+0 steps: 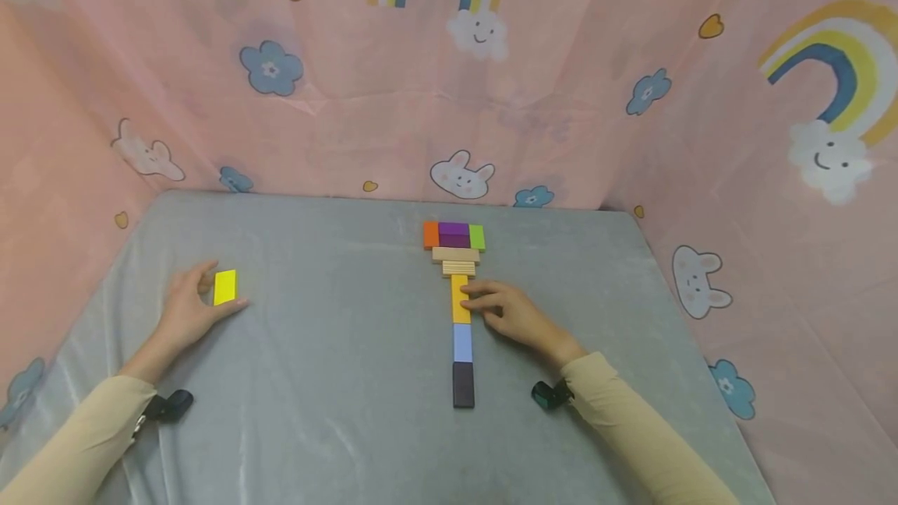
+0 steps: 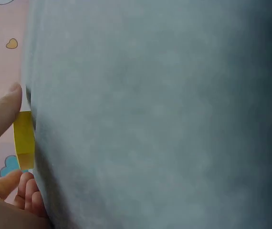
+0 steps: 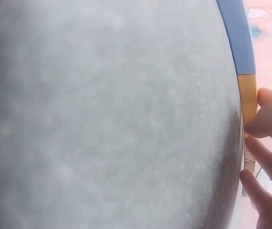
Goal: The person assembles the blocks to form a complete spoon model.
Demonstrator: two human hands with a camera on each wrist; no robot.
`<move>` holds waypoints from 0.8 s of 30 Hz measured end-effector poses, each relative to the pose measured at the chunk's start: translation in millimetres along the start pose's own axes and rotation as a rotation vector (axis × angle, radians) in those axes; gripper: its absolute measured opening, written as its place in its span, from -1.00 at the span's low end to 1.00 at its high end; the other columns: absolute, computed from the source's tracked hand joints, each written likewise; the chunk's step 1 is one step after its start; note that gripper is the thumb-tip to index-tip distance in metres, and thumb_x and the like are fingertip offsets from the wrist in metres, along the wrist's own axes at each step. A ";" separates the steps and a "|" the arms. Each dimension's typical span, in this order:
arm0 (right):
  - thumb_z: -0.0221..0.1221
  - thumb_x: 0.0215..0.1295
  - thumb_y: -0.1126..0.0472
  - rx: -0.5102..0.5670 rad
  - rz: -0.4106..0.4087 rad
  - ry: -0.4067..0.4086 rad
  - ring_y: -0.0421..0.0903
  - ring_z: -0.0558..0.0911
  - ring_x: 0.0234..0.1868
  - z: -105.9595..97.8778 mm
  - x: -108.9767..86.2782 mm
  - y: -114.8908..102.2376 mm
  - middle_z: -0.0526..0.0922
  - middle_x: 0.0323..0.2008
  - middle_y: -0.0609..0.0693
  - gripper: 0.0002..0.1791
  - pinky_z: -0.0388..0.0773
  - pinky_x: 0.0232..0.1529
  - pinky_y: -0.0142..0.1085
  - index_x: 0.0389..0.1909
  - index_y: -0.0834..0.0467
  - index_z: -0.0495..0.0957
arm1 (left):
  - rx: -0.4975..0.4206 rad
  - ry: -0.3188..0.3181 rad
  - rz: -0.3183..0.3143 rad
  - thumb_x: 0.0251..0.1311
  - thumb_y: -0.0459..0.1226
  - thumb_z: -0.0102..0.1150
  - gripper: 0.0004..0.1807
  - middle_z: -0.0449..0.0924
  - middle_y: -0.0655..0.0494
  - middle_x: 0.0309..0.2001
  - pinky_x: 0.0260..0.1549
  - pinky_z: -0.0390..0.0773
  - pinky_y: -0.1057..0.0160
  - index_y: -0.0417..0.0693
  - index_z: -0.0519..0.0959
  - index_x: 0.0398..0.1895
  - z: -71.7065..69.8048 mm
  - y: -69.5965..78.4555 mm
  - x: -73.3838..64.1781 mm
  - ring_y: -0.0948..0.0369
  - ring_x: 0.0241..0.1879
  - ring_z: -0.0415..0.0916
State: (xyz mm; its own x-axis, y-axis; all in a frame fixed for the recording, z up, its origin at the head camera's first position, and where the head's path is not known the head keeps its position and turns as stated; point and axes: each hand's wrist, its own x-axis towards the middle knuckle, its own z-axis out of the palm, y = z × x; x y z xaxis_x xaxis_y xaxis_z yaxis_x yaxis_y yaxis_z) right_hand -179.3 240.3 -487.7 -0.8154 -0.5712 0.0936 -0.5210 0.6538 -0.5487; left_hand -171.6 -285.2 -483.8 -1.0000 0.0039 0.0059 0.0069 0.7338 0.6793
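Far to the left in the head view, my left hand pinches a bright yellow block between thumb and fingers. The left wrist view shows the same yellow block between the thumb above and the fingers below. My right hand rests its fingertips on an orange-yellow block, its fingers loosely extended. That block lies in a straight column, with a light blue block and a black block on the near side. Thin wooden strips adjoin its far end.
Beyond the strips lies a longer wooden plank. At the column's far end are an orange block, purple blocks and a green block. Grey cloth covers the table; a pink patterned curtain hangs around it.
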 end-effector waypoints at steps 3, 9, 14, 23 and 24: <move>0.20 0.26 0.43 -0.001 -0.002 0.000 0.01 0.48 0.37 0.8 -0.1 1.5 0.58 0.26 -0.10 -0.58 0.42 0.38 0.01 0.07 0.00 0.68 | 0.026 -0.015 -0.008 0.17 -0.07 0.37 -0.01 0.22 -0.55 0.22 0.08 0.28 -0.35 -0.47 0.07 0.44 -0.3 -2.3 0.7 -0.37 0.18 0.18; 0.20 0.27 0.42 0.001 0.022 -0.008 -0.03 0.47 0.39 0.8 0.0 2.2 0.57 0.27 -0.13 -0.58 0.39 0.41 -0.03 0.08 -0.02 0.67 | 0.062 -0.031 -0.001 0.16 -0.10 0.38 -0.08 0.30 -0.54 0.16 0.10 0.23 -0.33 -0.53 0.17 0.37 0.6 -3.6 2.7 -0.37 0.17 0.18; 0.19 0.28 0.42 0.005 0.031 -0.017 -0.03 0.45 0.40 -0.6 0.2 1.2 0.56 0.27 -0.13 -0.58 0.38 0.42 -0.04 0.08 -0.02 0.67 | 0.071 -0.021 -0.012 0.17 -0.10 0.37 -0.10 0.31 -0.52 0.15 0.06 0.28 -0.31 -0.52 0.18 0.37 1.6 -1.7 1.4 -0.35 0.15 0.20; 0.19 0.28 0.42 0.007 0.010 -0.011 -0.01 0.47 0.39 -0.5 0.0 1.0 0.57 0.27 -0.11 -0.59 0.40 0.40 -0.02 0.08 0.00 0.67 | 0.050 -0.006 0.028 0.10 -0.22 0.42 -0.11 0.39 -0.41 0.06 -0.18 0.47 0.04 -0.39 0.20 0.42 -1.5 9.6 4.4 -0.22 -0.02 0.43; 0.19 0.28 0.42 0.008 0.010 -0.012 -0.02 0.47 0.39 -0.4 -0.1 1.3 0.57 0.27 -0.12 -0.59 0.40 0.40 -0.03 0.08 0.00 0.68 | 0.052 -0.009 0.035 0.08 -0.24 0.43 -0.12 0.41 -0.38 0.03 -0.23 0.46 0.12 -0.35 0.21 0.42 -2.1 11.5 5.8 -0.18 -0.06 0.47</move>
State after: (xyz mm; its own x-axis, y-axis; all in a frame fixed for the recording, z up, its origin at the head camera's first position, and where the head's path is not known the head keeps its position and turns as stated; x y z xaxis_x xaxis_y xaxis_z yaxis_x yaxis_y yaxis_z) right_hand -180.1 241.4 -488.1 -0.8178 -0.5702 0.0781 -0.5105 0.6559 -0.5561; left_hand -177.3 -278.2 -474.4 -0.9991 0.0360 0.0226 0.0422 0.7672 0.6400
